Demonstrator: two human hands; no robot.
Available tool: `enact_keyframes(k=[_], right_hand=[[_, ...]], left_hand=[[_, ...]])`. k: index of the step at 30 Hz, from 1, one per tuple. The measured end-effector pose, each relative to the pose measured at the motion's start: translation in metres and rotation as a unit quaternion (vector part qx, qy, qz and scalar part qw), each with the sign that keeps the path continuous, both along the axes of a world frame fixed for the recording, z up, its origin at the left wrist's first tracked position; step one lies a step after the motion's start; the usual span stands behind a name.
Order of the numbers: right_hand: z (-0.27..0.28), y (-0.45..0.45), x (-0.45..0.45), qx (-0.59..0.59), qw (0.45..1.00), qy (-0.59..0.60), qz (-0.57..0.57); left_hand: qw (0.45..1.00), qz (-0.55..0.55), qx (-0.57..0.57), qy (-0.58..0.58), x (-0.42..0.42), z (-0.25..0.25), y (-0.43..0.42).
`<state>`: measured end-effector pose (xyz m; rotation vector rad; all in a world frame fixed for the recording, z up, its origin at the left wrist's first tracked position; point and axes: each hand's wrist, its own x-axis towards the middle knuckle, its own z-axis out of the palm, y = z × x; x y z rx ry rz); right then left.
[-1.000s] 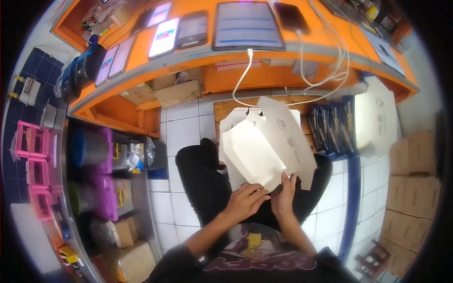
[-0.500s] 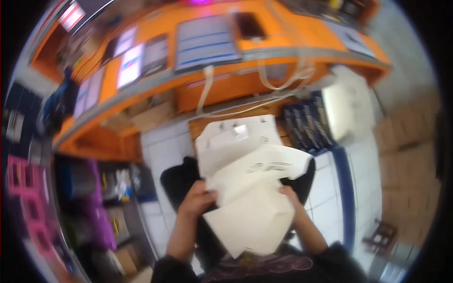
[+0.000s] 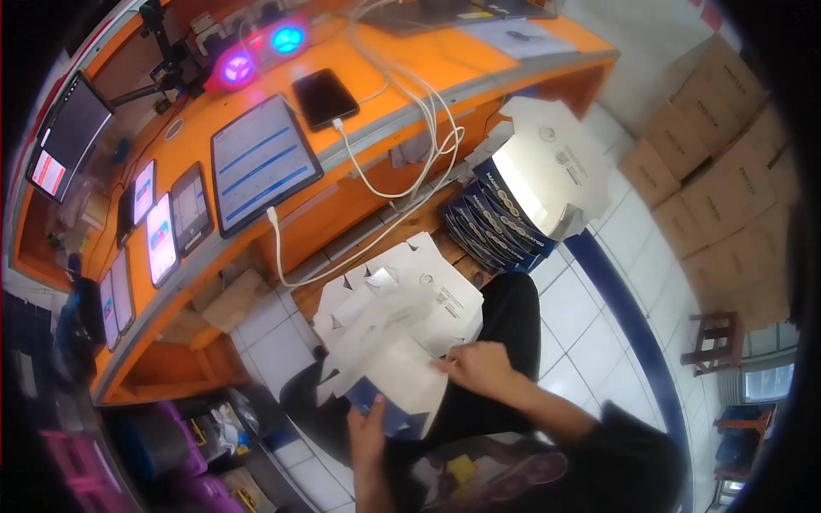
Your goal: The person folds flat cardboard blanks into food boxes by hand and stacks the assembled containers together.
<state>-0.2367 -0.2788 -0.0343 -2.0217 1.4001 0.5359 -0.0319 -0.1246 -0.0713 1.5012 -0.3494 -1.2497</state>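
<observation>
L hand [image 3: 368, 425] grips the white carton [image 3: 414, 373] by its blue flap [image 3: 363, 394], nr the near edge of the wooden tabletop [image 3: 468, 262]; R hand [image 3: 481, 368] touches its side, can't tell if pinching tbh

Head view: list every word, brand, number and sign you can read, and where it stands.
Nothing reads with certainty.
White card pile: print too small.
Blue stack: pale lettering, too blurred.
White card atop it: print too small.
Brown cartons: dark lettering, too blurred.
Tablet, lit phone, monitor: screen text too small.
</observation>
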Motion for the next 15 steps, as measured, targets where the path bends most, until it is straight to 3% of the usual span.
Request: enact_keyframes(k=[2, 4, 5, 6, 8, 9, 10, 11, 12, 13, 14, 15], right_hand=[[0.003, 0.025, 0.006, 0.063, 0.955, -0.290, -0.012], [-0.004, 0.037, 0.018, 0.195, 0.858, -0.469, -0.074], [-0.045, 0.046, 0.027, 0.087, 0.825, -0.553, -0.070], [-0.038, 0.040, 0.028, 0.089, 0.823, -0.556, -0.067], [-0.012, 0.026, 0.028, 0.204, 0.842, -0.491, -0.087], [-0.015, 0.032, 0.029, 0.161, 0.802, -0.564, -0.112], [-0.027, 0.037, 0.029, 0.164, 0.802, -0.564, -0.111], [-0.045, 0.040, 0.028, 0.075, 0.795, -0.594, -0.100], [-0.023, 0.033, 0.029, 0.157, 0.810, -0.538, -0.172], [-0.002, 0.027, 0.030, 0.231, 0.813, -0.474, -0.249], [-0.004, 0.032, 0.035, 0.312, 0.653, -0.584, -0.368], [0.004, 0.031, 0.041, 0.270, 0.644, -0.617, -0.362]], left_hand=[[0.998, -0.022, -0.006, -0.054, -0.006, 0.016, -0.008], [0.976, -0.095, -0.034, -0.191, -0.010, 0.023, -0.016], [0.960, -0.120, -0.079, -0.240, -0.013, 0.043, -0.023], [0.959, -0.116, -0.079, -0.244, -0.013, 0.047, -0.025], [0.934, -0.153, -0.042, -0.321, -0.012, 0.051, -0.022], [0.934, -0.150, -0.038, -0.322, -0.012, 0.048, -0.019], [0.930, -0.146, -0.086, -0.325, -0.011, 0.043, -0.017], [0.925, -0.141, -0.134, -0.328, -0.011, 0.040, -0.015], [0.925, -0.138, -0.132, -0.327, -0.019, 0.047, -0.017], [0.872, -0.113, -0.164, -0.448, -0.032, 0.062, -0.023], [0.840, -0.100, -0.173, -0.504, -0.035, 0.066, -0.027], [0.806, -0.082, -0.178, -0.559, -0.039, 0.070, -0.030]])
